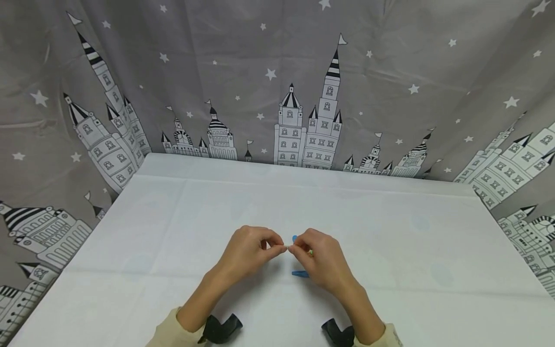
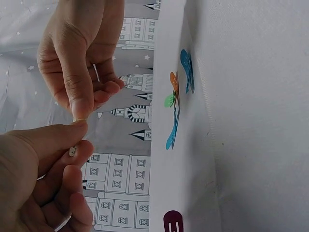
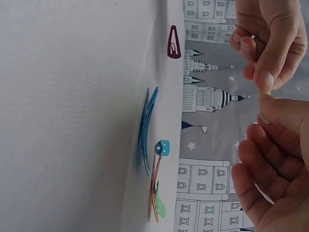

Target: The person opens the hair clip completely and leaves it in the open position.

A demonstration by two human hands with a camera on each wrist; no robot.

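Note:
Both hands meet fingertip to fingertip above the white table. Thumb and fingers of my left hand [image 1: 249,248] pinch one end of a small pale hair clip [image 2: 73,151], mostly hidden by the fingers. My right hand [image 1: 323,258] pinches the other end between thumb and forefinger. Beneath the right hand lie snap hair clips: a blue one [image 1: 300,273], another blue one [image 3: 164,148], an orange one [image 2: 174,80] and a green one [image 2: 169,100]. A maroon snap clip [image 3: 174,43] lies apart from these, out of sight in the head view.
The table is covered with a white cloth [image 1: 390,231] with fold lines. Behind it and at its sides hangs a grey curtain [image 1: 243,58] printed with castles and stars. Black wrist mounts [image 1: 223,329] sit by the beige sleeves.

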